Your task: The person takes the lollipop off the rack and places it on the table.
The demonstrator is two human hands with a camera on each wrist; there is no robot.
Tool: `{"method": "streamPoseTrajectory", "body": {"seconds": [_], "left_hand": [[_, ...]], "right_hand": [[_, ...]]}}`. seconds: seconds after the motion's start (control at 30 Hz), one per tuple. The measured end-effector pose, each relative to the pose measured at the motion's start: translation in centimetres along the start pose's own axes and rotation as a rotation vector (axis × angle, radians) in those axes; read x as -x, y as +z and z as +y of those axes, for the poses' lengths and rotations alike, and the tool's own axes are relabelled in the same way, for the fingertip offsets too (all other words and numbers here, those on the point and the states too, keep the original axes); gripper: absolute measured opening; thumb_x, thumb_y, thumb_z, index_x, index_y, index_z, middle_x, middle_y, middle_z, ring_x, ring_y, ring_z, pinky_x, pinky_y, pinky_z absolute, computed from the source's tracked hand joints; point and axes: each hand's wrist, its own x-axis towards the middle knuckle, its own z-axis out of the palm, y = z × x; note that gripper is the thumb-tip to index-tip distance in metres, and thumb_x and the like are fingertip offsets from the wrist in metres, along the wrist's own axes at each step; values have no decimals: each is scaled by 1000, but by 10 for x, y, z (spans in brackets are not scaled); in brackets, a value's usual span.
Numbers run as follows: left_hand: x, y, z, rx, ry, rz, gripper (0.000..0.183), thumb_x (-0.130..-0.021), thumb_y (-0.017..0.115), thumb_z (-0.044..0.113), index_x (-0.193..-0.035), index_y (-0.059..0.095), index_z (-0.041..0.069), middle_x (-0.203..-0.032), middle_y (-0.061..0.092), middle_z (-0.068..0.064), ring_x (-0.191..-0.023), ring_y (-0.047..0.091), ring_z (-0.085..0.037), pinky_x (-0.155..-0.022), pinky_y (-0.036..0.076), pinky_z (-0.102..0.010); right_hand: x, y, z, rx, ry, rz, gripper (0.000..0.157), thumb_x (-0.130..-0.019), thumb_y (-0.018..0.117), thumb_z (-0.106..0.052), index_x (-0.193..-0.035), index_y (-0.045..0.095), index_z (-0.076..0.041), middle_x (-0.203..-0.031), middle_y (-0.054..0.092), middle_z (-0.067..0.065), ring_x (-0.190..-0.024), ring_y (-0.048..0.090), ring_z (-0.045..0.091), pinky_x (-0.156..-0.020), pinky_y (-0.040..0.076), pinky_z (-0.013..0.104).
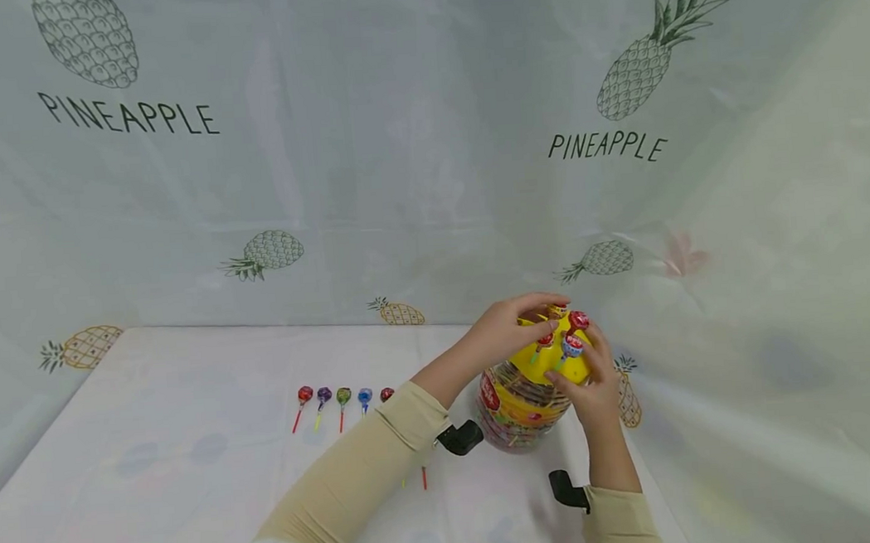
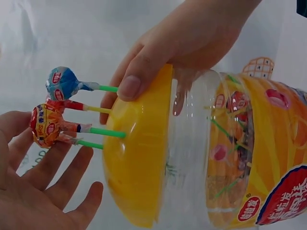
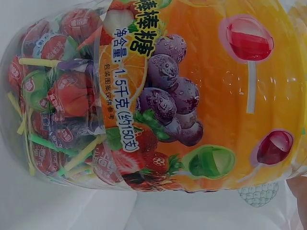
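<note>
A clear candy jar (image 1: 515,420) with a colorful printed label (image 3: 211,96) and wrapped lollipops inside stands upright on the table. Its yellow domed lid (image 2: 139,158) has several lollipops standing in it by their sticks, among them a blue one (image 2: 62,84). My left hand (image 1: 502,330) reaches over the top from the left. Its thumb and fingers pinch the head of a yellow-orange lollipop (image 2: 47,125), whose green stick meets the lid. From the other side my right hand (image 1: 592,386) grips the lid, thumb on the dome.
Left of the jar, a row of lollipops lies on the white table (image 1: 190,419), with a red one (image 1: 304,393) at its left end. My left forearm covers part of them; a red stick (image 1: 424,478) shows below it. A pineapple-print sheet (image 1: 412,140) hangs behind.
</note>
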Motion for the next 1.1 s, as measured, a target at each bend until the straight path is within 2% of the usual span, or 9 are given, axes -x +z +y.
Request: {"method": "streamPoseTrajectory", "body": {"seconds": [0.17,0.4,0.47,0.6,0.73,0.93,1.1], "left_hand": [[2,0,1,17,-2,31,36,-98,61,25,-134,60,24,-122,61,10,-101,58,-6,-83,50,-21],[4,4,4,122,-14,75,36,-97,62,18,-132,62,24,-119,62,9,-93,62,-4,-78,53,-20],[4,4,6,139,-5,100,37,-97,62,18,-134,61,25,-120,62,10,-95,62,-4,-79,53,-21],[8,0,8,128,14,180,38,-97,63,18,-135,60,25,-119,63,12,-97,61,-3,-80,52,-21],[17,-8,8,153,16,244,39,-96,64,16,-134,61,25,-116,64,12,-97,63,-5,-82,52,-22],[37,-20,0,186,16,267,40,-95,65,15,-134,61,23,-121,63,6,-97,65,-12,-83,53,-26],[57,-28,-15,182,-50,272,44,-94,67,14,-135,60,27,-122,61,2,-98,65,-15,-84,53,-29]], "right_hand": [[-1,3,0,-7,3,4,47,-72,70,21,-117,58,19,-144,41,18,-136,30,11,-101,36,14],[1,1,-1,-25,1,-6,46,-72,70,20,-117,58,18,-144,42,13,-135,31,13,-100,37,15],[2,0,1,-38,13,-6,46,-73,71,19,-118,59,17,-144,42,11,-135,31,14,-100,37,15],[3,-3,19,-47,69,-3,48,-74,72,18,-120,60,13,-146,41,4,-137,29,17,-101,36,15],[4,-4,33,-44,80,-9,51,-73,73,18,-121,61,11,-148,39,5,-139,26,21,-102,35,16],[4,-6,36,-48,79,-13,50,-74,74,17,-122,62,9,-150,36,6,-140,24,22,-102,35,16],[3,-5,33,-55,85,-5,48,-75,74,15,-121,63,8,-149,38,5,-139,25,21,-101,36,15]]}}
